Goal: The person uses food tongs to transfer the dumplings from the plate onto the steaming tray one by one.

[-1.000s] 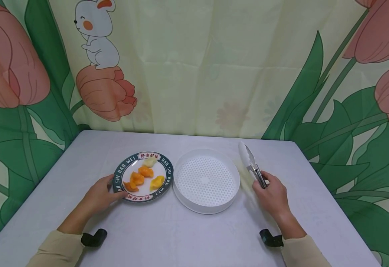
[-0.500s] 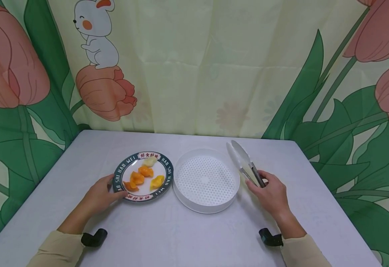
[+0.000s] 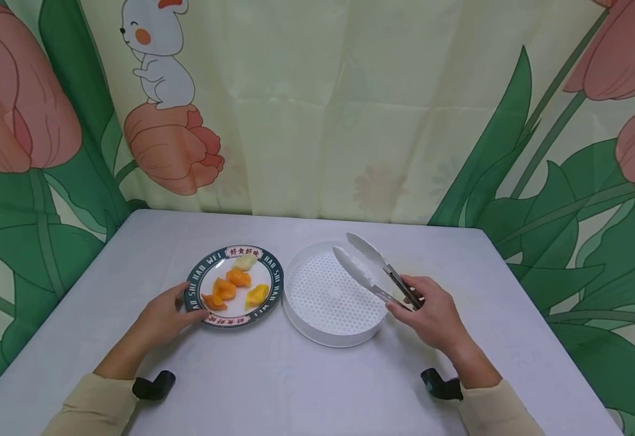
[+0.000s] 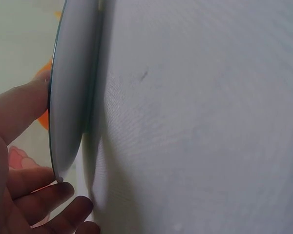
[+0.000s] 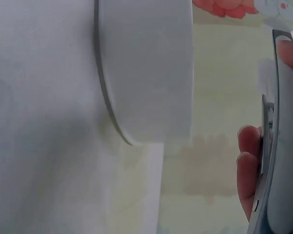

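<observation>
My left hand (image 3: pixel 166 315) holds the plate (image 3: pixel 194 298) by its left rim, thumb at the near edge. The plate has a dark lettered border. On it lie orange pieces (image 3: pixel 238 278), a yellow piece (image 3: pixel 257 295) and a pale piece (image 3: pixel 245 262), dumpling-like in shape; their kind is unclear. My right hand (image 3: pixel 432 312) grips metal food tongs (image 3: pixel 395 280) by the handles, arms spread apart with nothing between the tips. The tips hang over the right part of a round white perforated tray (image 3: pixel 331 340). In the right wrist view one tong handle (image 5: pixel 285 136) shows close up.
A white cloth (image 3: pixel 274 387) covers the table. The plate's right rim stands right beside the perforated tray. Behind the table hangs a curtain (image 3: pixel 317 121) printed with tulips and a rabbit.
My right hand has moved left with the tongs, from beside the white tray to over it. The tongs have spread from nearly together to apart. My left hand stays at the plate.
</observation>
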### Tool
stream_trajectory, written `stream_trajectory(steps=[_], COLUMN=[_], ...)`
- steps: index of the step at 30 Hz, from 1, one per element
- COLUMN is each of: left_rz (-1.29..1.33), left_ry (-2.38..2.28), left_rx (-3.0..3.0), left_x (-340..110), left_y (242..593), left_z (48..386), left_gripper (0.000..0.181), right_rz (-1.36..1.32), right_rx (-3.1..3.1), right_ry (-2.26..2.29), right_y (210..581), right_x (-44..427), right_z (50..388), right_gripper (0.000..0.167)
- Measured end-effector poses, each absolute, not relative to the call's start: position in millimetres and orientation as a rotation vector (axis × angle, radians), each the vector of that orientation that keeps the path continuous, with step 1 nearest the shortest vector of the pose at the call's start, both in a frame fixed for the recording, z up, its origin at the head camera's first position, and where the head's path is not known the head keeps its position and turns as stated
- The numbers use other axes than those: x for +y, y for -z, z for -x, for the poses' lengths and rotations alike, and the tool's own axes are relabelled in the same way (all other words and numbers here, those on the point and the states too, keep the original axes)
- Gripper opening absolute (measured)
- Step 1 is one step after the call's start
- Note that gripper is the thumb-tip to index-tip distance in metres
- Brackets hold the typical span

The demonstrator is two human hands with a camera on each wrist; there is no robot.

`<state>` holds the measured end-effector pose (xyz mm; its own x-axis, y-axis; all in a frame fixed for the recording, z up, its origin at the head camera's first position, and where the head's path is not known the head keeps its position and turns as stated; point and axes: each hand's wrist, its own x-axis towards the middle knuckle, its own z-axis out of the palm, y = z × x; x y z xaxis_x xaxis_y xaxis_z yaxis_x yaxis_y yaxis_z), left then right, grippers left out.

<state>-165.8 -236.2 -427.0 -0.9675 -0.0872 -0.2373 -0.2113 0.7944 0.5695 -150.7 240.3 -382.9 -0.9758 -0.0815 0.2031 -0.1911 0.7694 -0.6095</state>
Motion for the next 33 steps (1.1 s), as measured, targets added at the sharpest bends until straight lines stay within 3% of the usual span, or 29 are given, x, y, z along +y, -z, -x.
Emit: stream_trajectory(steps=[20, 33], left_rz=[0.218, 0.236], left_ry=[-0.921, -0.924], left_rx=[2.773, 2.768], left_x=[-236, -237], left_y=[425, 427], left_z=[164, 166], left_gripper=[0.098, 0.1], right_rz=[-0.701, -0.84], right_rx=[-2.957, -3.053], right_ry=[-0.748, -0.634], right_y=[359, 350], right_x=[199, 162], right_z=[173, 185], right_gripper=[0.057, 0.056])
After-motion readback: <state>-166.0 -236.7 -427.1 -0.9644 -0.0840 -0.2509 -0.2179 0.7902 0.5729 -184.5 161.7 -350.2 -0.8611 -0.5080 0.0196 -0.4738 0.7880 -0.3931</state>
